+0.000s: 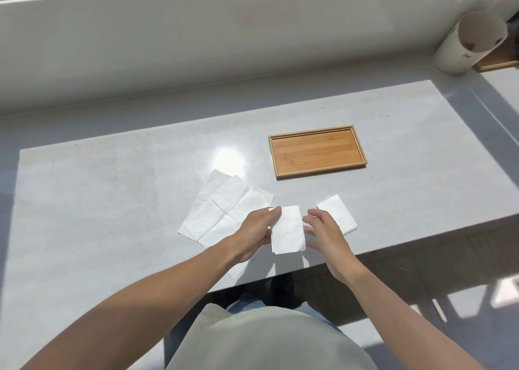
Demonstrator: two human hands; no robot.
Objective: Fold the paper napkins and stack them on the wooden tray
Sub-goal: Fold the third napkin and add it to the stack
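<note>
Grey table (112, 189), its glossy top showing a bright patch of glare near the centre. White cylindrical container (466, 43) stands at far right on the ledge behind the table, leaning in the wide-angle view, partly hiding a wooden object (497, 60).

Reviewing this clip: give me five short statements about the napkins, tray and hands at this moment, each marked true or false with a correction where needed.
1. The wooden tray holds no napkins. True.
2. The left hand grips the folded napkin. True.
3. The right hand rests on the tray. False: it is beside the held napkin, fingers spread.
4. A second folded napkin lies on the table right of the hands. True.
5. The unfolded napkins lie right of the tray. False: they lie left of and nearer than it.
</note>
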